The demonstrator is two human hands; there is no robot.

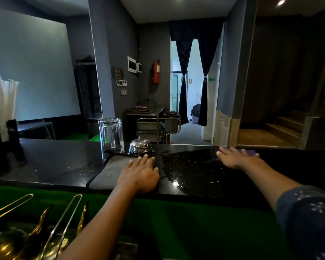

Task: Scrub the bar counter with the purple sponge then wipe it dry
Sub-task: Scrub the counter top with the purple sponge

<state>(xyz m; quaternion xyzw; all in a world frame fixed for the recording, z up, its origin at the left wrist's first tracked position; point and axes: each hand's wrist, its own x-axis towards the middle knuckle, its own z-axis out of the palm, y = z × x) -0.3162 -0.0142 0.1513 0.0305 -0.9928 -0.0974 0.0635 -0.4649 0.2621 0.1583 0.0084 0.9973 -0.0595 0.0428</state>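
Observation:
The black stone bar counter (pixel 54 162) runs across the view, and a wet, glistening patch (pixel 191 169) covers its middle. At the counter's far right edge lies the purple sponge (pixel 250 152), with my right hand (pixel 235 156) pressing flat on it, fingers straight. A grey cloth (pixel 109 173) lies spread on the counter left of the wet patch. My left hand (pixel 141 174) rests flat on the cloth's right part, fingers straight.
An upturned clear glass (pixel 111 136) and a chrome call bell (pixel 140 146) stand just behind the cloth. A dark holder with white straws (pixel 0 102) sits at far left. Brass teapots (pixel 26 239) stand below the counter at lower left.

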